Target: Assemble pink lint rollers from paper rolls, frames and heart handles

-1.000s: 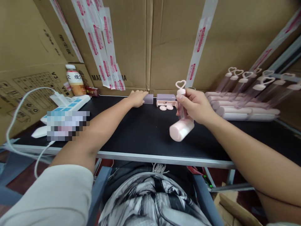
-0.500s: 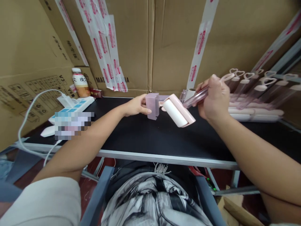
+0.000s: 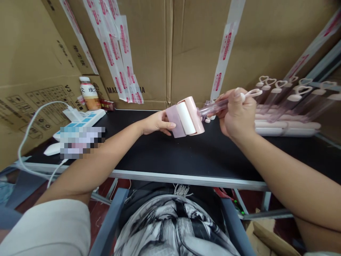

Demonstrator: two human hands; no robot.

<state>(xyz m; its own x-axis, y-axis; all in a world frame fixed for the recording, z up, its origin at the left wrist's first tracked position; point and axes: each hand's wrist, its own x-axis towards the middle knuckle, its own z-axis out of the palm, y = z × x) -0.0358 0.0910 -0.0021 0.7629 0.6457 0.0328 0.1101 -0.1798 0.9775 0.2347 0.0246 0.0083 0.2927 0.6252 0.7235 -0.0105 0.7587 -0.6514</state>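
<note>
Thumb and fingers of my left hand (image 3: 161, 122) are closed on a translucent purple cover (image 3: 176, 122) at the middle of the view. My right hand (image 3: 238, 112) grips the clear handle of a pink lint roller (image 3: 198, 115), whose heart-shaped loop sticks out above the fist. The white roll (image 3: 187, 118) of that roller lies against the right side of the cover, seemingly partly in its opening. Both are held above the black table (image 3: 160, 156). Small objects behind the handle are partly hidden by my right hand.
Several more pink rollers (image 3: 289, 126) with heart-topped handles lie stacked at the right. A bottle (image 3: 90, 93), a power strip (image 3: 80, 124) and white cables occupy the left. Cardboard walls (image 3: 197, 53) stand behind the table.
The roller has moved left and turned more upright, and its head now meets the purple cover. The cover has tilted in my left hand. My right hand has shifted slightly left.
</note>
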